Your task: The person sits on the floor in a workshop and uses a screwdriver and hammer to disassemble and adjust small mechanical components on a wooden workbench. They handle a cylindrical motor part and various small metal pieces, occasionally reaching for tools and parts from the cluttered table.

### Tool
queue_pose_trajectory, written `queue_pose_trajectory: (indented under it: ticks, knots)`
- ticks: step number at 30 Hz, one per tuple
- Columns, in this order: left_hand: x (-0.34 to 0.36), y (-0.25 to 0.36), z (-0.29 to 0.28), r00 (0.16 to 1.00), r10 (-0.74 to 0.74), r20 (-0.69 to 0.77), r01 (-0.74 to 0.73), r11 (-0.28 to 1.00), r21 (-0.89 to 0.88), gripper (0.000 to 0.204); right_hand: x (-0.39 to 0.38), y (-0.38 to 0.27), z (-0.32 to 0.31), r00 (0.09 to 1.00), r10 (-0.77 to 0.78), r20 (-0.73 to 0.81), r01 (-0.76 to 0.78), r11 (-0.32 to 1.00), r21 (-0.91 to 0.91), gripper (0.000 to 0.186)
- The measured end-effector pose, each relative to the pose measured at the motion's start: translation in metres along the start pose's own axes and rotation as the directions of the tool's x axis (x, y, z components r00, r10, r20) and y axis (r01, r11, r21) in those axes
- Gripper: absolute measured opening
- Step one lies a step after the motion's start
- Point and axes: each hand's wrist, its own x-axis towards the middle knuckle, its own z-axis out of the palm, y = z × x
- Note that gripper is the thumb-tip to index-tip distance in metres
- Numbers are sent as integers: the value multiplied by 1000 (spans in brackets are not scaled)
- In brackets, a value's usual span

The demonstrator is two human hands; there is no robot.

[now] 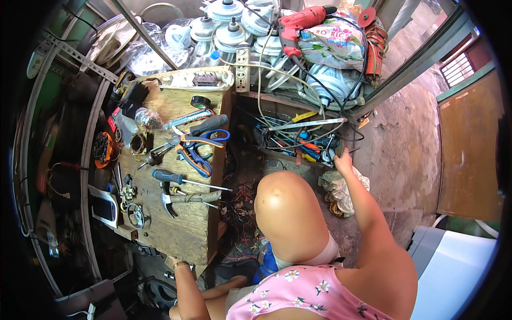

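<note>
My right hand (pixel 343 159) reaches to the right end of a low box of tools (pixel 298 159), its fingers curled at the rim; whether they hold the rim or a tool is unclear. Screwdrivers, cables and other tools lie jumbled inside. My left hand (pixel 177 265) is down by the wooden bench's (pixel 181 237) front corner, its fingers mostly hidden. On the bench lie a hammer (pixel 189 198), a blue screwdriver (pixel 168 176), pliers (pixel 194 149), a black tape roll (pixel 200 101) and small metal parts (pixel 136 216).
Behind, white fan parts (pixel 230 34), a power strip (pixel 242 69), a red drill (pixel 301 21) and bags are piled. Metal shelving (pixel 90 160) stands left. A crumpled cloth (pixel 346 194) and wire scraps (pixel 242 194) lie on the floor. A white appliance (pixel 453 269) stands right.
</note>
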Motion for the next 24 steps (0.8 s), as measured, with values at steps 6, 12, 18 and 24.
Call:
queue_pose_trajectory:
  ticks: [6, 12, 18, 24]
  knots:
    - [-1, -2, -4, 1000, 10, 2, -10, 1000, -6, 58, 38, 20, 5, 997, -69, -23, 68, 997, -20, 42]
    - [-2, -2, -4, 1000, 28, -3, -28, 999, -20, 58, 32, -11, -11, 996, -29, 85, 42, 988, -152, 34]
    - [-3, 1, -9, 1000, 6, 0, -6, 1000, -4, 57, 32, -21, -11, 999, 12, -31, -19, 969, -246, 33]
    - [-11, 5, -13, 999, 16, -28, -15, 999, 36, 57, 46, -1, -52, 793, -87, 603, -94, 960, 262, 46]
